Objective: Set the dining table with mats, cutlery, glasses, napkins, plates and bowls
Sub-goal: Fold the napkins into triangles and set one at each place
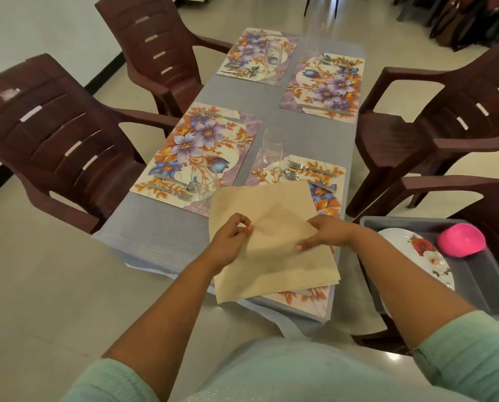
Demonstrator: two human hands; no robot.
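Observation:
Beige napkins (274, 204) lie in a stack over the near right floral mat (325, 195). My left hand (231, 239) pinches the top napkin's left edge, and my right hand (328, 232) grips its right side, lifting it off the stack. Three more floral mats (202, 146) cover the grey table (161, 227), each with a fork, spoon and knife. A clear glass (273, 147) stands at the near right mat, another glass (206, 182) on the near left mat. A grey tray (474, 274) at right holds a flowered white plate (416, 250) and a pink bowl (460, 239).
Brown plastic chairs stand along both sides, two on the left (57, 134) and two on the right (434, 117). The tray rests on the nearest right chair. Two tall glasses (315, 39) stand by the far mats. Pale tiled floor surrounds the table.

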